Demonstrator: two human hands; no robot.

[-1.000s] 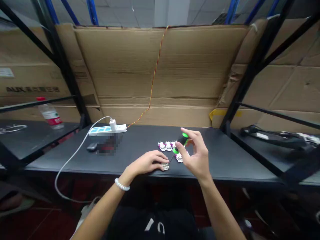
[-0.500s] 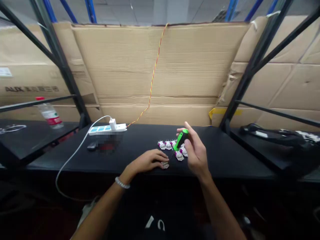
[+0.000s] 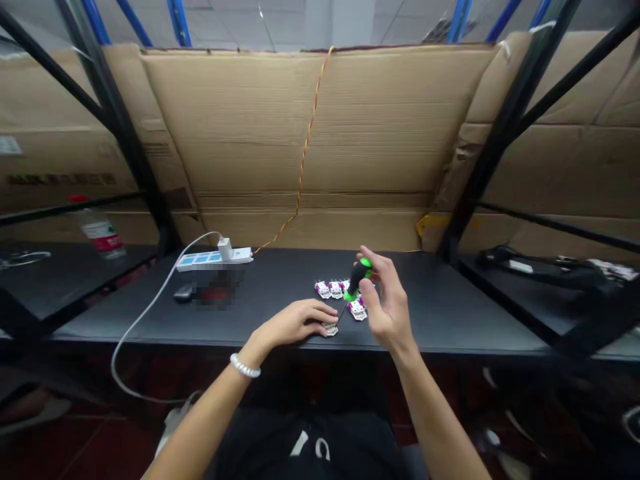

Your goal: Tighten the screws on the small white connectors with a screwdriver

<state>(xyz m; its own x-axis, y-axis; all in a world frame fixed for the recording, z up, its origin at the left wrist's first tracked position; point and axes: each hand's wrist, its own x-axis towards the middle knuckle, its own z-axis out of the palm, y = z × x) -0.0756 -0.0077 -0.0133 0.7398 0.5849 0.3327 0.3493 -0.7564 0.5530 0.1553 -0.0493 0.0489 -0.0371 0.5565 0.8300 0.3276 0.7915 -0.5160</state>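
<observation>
My right hand (image 3: 387, 300) is closed round a small screwdriver (image 3: 357, 279) with a black and green handle, its thin shaft slanting down and left. The tip meets a small white part (image 3: 330, 328) near the front edge of the black table (image 3: 270, 280). My left hand (image 3: 300, 321) lies on the table, fingers curled and pressed on that part. Behind the screwdriver sits a row of several small white and magenta parts (image 3: 330, 289), and one more (image 3: 358, 309) lies beside my right hand.
A white power strip (image 3: 207, 259) with a plugged charger and white cable (image 3: 145, 313) lies at the back left. A dark small object (image 3: 184, 291) sits near it. A water bottle (image 3: 100, 232) stands on the left shelf. Cardboard (image 3: 320, 147) walls the back; black frame posts flank the table.
My right hand has shifted slightly left and its fingers have turned round the screwdriver handle. The left hand stays pressed on the small part.
</observation>
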